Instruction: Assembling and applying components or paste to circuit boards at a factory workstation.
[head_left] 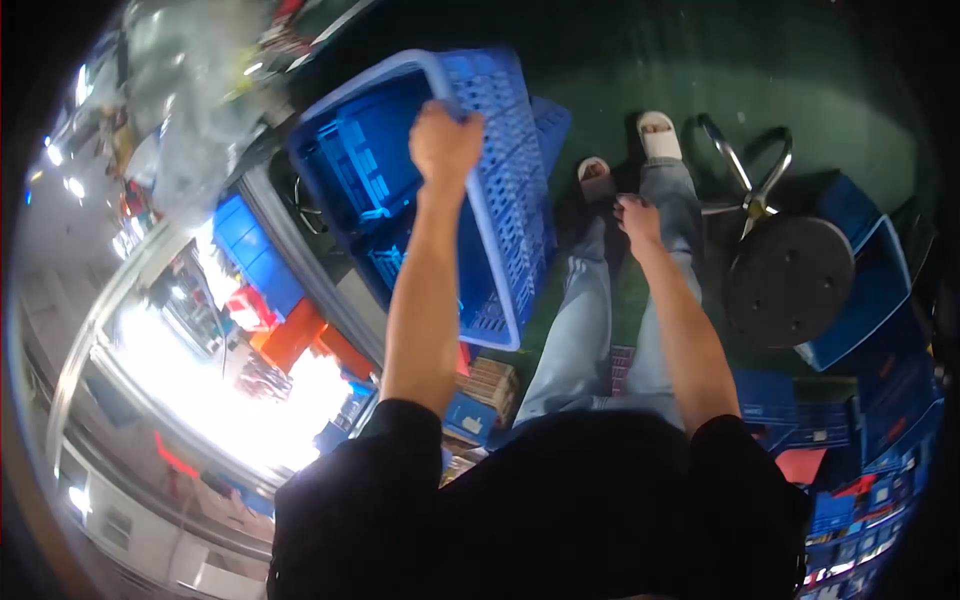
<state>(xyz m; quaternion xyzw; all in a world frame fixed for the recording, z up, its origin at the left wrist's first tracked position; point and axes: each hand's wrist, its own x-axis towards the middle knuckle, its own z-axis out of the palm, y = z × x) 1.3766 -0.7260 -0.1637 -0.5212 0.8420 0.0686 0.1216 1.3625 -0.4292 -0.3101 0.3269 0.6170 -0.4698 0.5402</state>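
Black-sleeved shoulders are being shown nearest; beyond them, the left hand (445,143) is being clenched on the rim of a tilted blue crate (500,190) held above the floor. Carrying is judged underway; steady lowering is being called for. The right hand (637,217) is hanging loosely curled, empty.

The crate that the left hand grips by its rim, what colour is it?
The crate is bright blue with slotted, lattice-like walls, seen in the head view.

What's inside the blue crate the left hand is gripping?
The blue crate, held at its rim by the left hand, shows only its own slotted walls; nothing loose visible. The arm hides a strip of the interior.
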